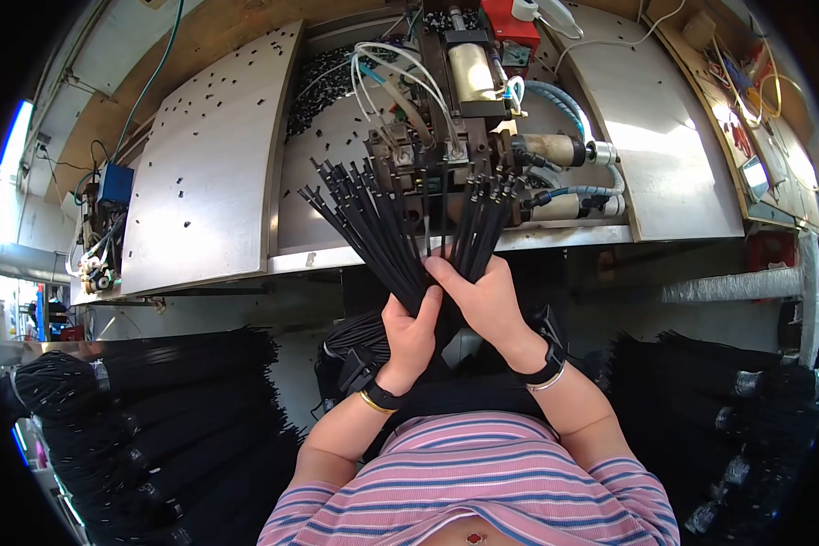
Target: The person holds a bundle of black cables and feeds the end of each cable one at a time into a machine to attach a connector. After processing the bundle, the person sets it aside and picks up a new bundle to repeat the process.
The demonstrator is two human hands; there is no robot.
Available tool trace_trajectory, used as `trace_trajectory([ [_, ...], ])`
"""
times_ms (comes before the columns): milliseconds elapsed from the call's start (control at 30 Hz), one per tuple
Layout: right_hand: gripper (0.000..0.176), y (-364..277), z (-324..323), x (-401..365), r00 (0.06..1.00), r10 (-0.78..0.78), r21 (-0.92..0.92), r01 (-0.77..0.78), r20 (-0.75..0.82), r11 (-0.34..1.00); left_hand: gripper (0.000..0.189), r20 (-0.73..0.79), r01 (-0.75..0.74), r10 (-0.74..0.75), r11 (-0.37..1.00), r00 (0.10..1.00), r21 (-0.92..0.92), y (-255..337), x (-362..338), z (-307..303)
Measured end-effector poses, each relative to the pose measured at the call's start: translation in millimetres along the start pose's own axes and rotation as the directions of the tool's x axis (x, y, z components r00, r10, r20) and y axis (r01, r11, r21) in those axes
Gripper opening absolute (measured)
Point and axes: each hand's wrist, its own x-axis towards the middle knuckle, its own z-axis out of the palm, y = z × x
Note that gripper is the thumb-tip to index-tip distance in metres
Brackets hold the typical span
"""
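Observation:
My left hand point(409, 335) grips a fanned bundle of thin black cords point(359, 214) whose tips spread up and to the left. My right hand point(484, 293) holds a second, tighter bunch of black cords point(484, 217), its tips pointing up at the machine head point(441, 150). The two hands touch each other in front of the machine, just below its metal front edge. Both wrists wear a black strap and a thin bangle.
The machine carries white and blue hoses point(564, 105), a metal cylinder point(555, 150) and a red part point(510, 23). Slanted metal plates point(200, 155) flank it, sprinkled with small black pieces. Large bundles of black cords lie at left point(155, 400) and right point(728, 409).

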Motion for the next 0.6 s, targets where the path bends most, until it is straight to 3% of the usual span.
trace_trajectory([
  [167, 0.015, 3, 16, -17, 0.995, -0.058, 0.007, 0.059, -0.076, 0.998, 0.027, 0.031, -0.046, 0.045, 0.999, 0.999, 0.024, 3, -10, -17],
  [600, 0.018, 4, 29, -7, 0.997, -0.065, 0.045, 0.066, -0.039, 0.997, 0.025, -0.016, -0.047, 0.047, 0.999, 0.999, 0.008, 6, -2, -26],
])
